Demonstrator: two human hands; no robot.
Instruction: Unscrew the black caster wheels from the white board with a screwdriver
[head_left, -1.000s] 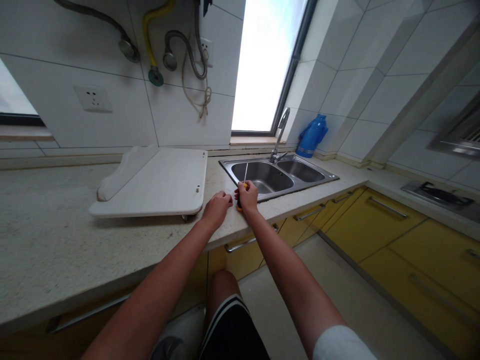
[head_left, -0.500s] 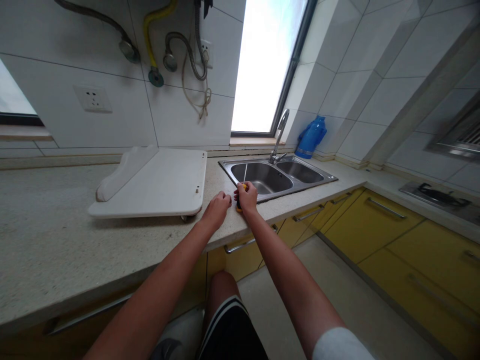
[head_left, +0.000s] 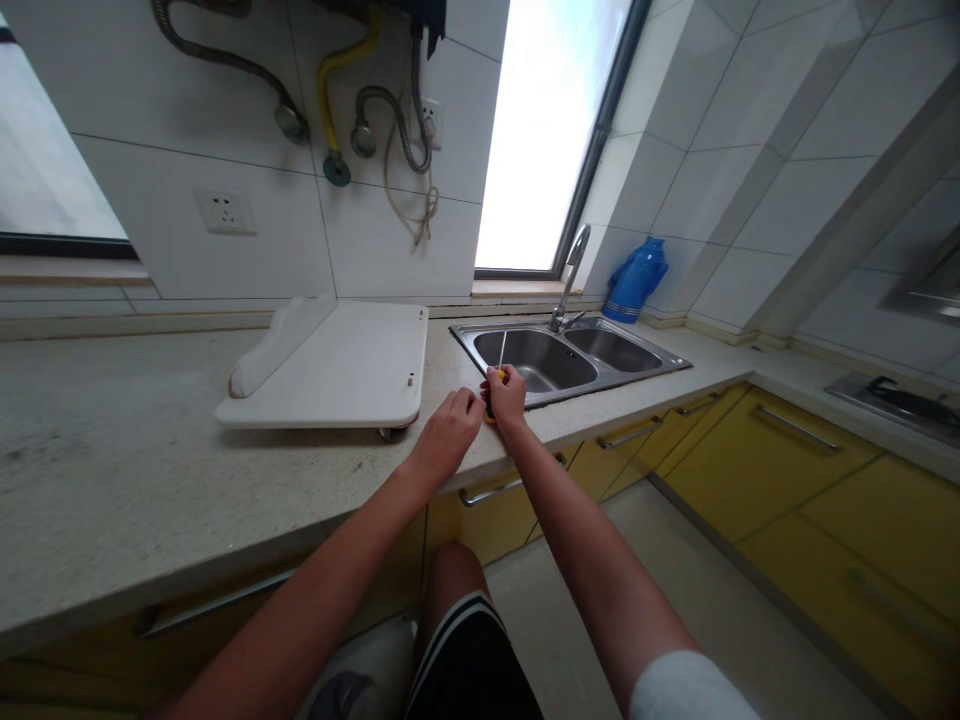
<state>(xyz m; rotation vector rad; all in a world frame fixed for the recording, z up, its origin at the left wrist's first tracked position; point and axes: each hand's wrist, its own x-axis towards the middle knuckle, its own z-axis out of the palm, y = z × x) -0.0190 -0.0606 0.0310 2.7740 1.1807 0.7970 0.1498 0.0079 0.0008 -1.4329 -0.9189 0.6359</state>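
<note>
- Yellow-and-black handle, thin steel shaft: a screwdriver (head_left: 493, 385) stands upright at the countertop (head_left: 150, 440) edge, just beside the sink (head_left: 660, 362).
- The right hand (head_left: 508, 394) is wrapped around the handle; the left hand (head_left: 448, 432) rests curled on the counter, apparently holding nothing.
- Likely light and rigid; the ridged handle is the place to grip.
- No readable writing or brand.

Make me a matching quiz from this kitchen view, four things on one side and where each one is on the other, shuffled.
Things:
1. screwdriver
2. blue flask
3. white board
4. faucet

Places:
A. counter corner, right of the window
B. lying flat on the counter, left of the sink
C. in the right hand
D. behind the sink basins

Pairs: 1-C, 2-A, 3-B, 4-D
</note>
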